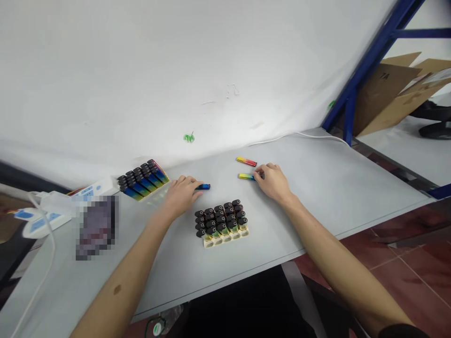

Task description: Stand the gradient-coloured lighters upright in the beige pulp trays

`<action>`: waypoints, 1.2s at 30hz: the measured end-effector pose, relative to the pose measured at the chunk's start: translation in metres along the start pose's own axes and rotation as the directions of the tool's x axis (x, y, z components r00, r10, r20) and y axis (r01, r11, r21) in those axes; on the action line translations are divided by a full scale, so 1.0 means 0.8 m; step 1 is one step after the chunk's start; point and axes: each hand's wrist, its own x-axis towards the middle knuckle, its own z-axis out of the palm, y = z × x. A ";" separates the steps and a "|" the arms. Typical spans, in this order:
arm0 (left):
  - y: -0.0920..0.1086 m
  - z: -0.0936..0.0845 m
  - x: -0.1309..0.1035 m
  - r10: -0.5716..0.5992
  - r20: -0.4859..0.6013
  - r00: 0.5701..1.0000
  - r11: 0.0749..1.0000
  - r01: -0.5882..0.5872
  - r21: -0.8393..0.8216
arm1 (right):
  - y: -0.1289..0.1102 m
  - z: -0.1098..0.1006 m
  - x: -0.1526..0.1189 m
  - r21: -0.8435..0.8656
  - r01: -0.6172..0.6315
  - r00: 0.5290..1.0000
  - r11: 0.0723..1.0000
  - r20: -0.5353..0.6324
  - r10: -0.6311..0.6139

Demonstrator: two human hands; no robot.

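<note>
My left hand is closed around a dark blue vape, which lies low at the tabletop with one end sticking out past the fingers. My right hand pinches the end of a slim yellow-to-blue vape; its yellow end points left. Just behind that one, a yellow-and-red vape rests on the table, touched by neither hand. Between my forearms stands a cream tray with rows of upright black-topped pieces. The slots in its near row hold nothing.
At the back left, a block of blue-and-yellow vapes with black tops leans near the wall. White power strips and a cable lie left of it, beside a blurred dark object. Cardboard boxes stand beyond the blue frame at right.
</note>
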 end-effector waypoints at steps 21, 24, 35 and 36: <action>0.003 0.031 -0.037 -0.465 0.065 0.883 0.244 0.199 -0.949 | -0.020 0.009 -0.012 0.100 0.138 0.982 0.985 -0.141 -0.123; 0.003 0.032 -0.037 -0.477 0.072 0.876 0.176 0.176 -0.969 | -0.022 0.010 -0.014 0.093 0.151 0.981 0.984 -0.137 -0.138; 0.008 0.035 -0.033 -0.460 0.085 0.884 0.047 0.119 -0.992 | -0.021 0.013 -0.016 0.084 0.168 0.978 0.982 -0.138 -0.155; 0.008 0.034 -0.033 -0.465 0.079 0.882 0.047 0.114 -0.992 | -0.021 0.013 -0.016 0.085 0.171 0.977 0.982 -0.142 -0.158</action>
